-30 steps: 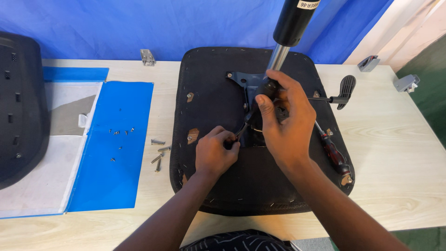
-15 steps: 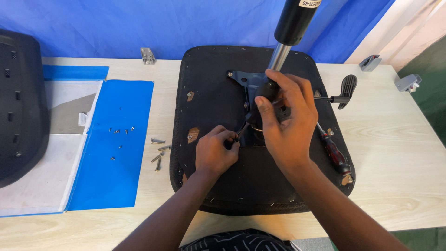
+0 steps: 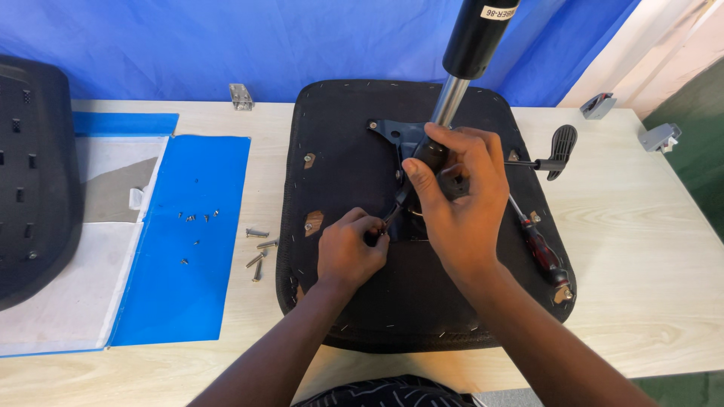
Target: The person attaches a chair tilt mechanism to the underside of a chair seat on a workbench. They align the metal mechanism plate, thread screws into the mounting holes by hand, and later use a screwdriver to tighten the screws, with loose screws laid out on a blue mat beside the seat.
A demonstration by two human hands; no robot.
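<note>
Two hands work at the centre of the upturned seat pan (image 3: 354, 316): the right hand (image 3: 460, 200), closed on the gas cylinder base (image 3: 428, 154), should steady it while the left hand (image 3: 348, 252), at its 8 o'clock and pinched on a small tool (image 3: 392, 215), turns squarely.

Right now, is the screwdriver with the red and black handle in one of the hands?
No, the screwdriver lies on the black seat bottom, beside the right hand, and neither hand holds it.

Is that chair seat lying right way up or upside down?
Upside down: the chair seat shows its stapled underside, with the metal plate and gas cylinder pointing up.
</note>
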